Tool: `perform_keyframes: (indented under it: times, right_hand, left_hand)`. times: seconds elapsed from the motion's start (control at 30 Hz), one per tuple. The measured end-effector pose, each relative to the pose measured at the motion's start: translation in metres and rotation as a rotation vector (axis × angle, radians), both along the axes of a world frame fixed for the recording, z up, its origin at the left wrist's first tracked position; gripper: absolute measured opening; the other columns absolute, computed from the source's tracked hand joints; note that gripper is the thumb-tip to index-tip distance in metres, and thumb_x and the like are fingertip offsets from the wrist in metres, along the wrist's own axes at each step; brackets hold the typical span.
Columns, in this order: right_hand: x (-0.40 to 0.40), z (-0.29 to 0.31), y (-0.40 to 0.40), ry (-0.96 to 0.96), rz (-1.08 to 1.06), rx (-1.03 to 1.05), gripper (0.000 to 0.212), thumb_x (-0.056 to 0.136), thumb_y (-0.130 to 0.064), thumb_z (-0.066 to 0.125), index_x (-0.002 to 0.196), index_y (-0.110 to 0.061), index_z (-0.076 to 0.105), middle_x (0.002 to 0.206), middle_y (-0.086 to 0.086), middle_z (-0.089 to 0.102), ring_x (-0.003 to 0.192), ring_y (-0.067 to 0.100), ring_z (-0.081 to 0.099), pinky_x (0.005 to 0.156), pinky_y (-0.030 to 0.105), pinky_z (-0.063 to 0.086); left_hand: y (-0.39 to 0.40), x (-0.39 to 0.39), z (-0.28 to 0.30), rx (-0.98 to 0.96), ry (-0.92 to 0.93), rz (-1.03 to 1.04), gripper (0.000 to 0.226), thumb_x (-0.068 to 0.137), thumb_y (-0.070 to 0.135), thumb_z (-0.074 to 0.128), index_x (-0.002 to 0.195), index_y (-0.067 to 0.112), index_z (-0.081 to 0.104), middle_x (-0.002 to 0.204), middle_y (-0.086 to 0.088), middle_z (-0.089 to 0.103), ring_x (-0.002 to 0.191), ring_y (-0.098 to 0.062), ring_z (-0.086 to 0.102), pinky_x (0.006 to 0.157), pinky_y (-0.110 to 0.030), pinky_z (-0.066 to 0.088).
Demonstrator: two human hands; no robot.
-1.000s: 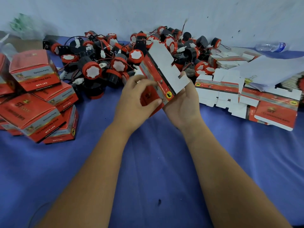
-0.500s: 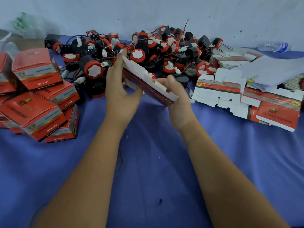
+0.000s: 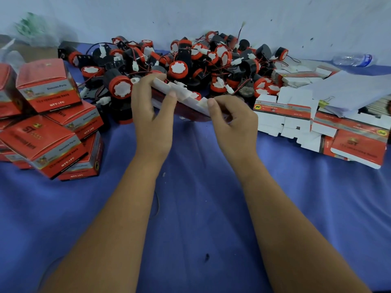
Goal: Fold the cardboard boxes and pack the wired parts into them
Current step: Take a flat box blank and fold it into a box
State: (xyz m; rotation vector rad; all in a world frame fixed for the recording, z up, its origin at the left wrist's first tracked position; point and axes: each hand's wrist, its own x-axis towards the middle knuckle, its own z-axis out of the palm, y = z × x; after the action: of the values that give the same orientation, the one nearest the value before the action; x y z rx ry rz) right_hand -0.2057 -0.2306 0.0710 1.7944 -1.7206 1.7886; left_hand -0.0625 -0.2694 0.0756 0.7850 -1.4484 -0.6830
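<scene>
- Flat cardboard box [image 3: 186, 103] — red outside, white tabs up — is held just above the blue cloth [image 3: 190, 208], in front of the pile of wired parts [image 3: 190, 60]
- Left hand [image 3: 151, 115] grips its left end, thumb on top, fingers curled behind
- Right hand [image 3: 232, 121] pinches its right end, fingers curled
- Folded boxes [image 3: 48, 115] are stacked far left
- Flat blanks [image 3: 296, 119] lie at right — a water bottle [image 3: 353, 59] beyond

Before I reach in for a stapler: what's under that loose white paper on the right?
The white paper lies over flat box blanks and a stack of printed sheets; a binder clip pokes out at its edge. What lies farther under it is covered.
</scene>
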Motion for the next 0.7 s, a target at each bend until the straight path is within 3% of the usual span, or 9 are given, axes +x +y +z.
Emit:
perform_keyframes:
  times: [0.1,0.3,0.47,0.57,0.7]
  right_hand:
    - [0.005,0.000,0.003,0.194,-0.074,-0.009,0.019,0.095,-0.021,0.056,0.096,-0.009,0.071,0.073,0.002,0.067,0.066,0.021,0.058,0.057,0.041,0.048]
    - [0.013,0.005,0.007,0.334,-0.022,-0.025,0.013,0.088,-0.016,0.063,0.079,-0.009,0.070,0.064,-0.001,0.063,0.057,0.019,0.056,0.052,0.041,0.047]
    - [0.010,0.004,0.007,0.415,-0.072,-0.063,0.019,0.087,-0.019,0.062,0.072,-0.009,0.067,0.059,0.000,0.059,0.052,0.022,0.054,0.046,0.040,0.044]
    - [0.008,0.004,0.005,0.447,-0.110,-0.115,0.021,0.088,-0.020,0.067,0.070,-0.008,0.067,0.057,0.001,0.059,0.049,0.021,0.051,0.042,0.037,0.042]
    - [0.004,0.004,0.002,0.431,-0.066,-0.068,0.022,0.088,-0.025,0.070,0.076,-0.007,0.069,0.060,0.004,0.062,0.052,0.024,0.055,0.044,0.038,0.044]
  left_hand:
    - [0.005,-0.002,0.002,-0.010,0.103,0.000,0.017,0.094,0.034,0.057,0.101,0.021,0.049,0.107,-0.010,0.051,0.098,-0.027,0.049,0.096,-0.054,0.045]
    - [0.001,0.000,0.005,-0.081,0.146,0.090,0.021,0.095,0.028,0.066,0.091,0.028,0.045,0.098,-0.006,0.051,0.097,-0.040,0.053,0.091,-0.056,0.048]
    - [0.000,-0.003,0.002,-0.151,0.020,0.135,0.025,0.092,0.034,0.068,0.085,0.031,0.044,0.089,-0.004,0.050,0.086,-0.030,0.051,0.088,-0.045,0.049]
    - [0.000,-0.005,0.002,-0.148,0.002,0.175,0.032,0.088,0.037,0.069,0.075,0.030,0.041,0.078,0.008,0.044,0.077,-0.021,0.044,0.078,-0.032,0.045]
    - [-0.004,-0.002,-0.002,-0.134,-0.019,0.182,0.025,0.088,0.035,0.070,0.076,0.027,0.049,0.080,0.011,0.050,0.081,-0.011,0.048,0.080,-0.024,0.044]
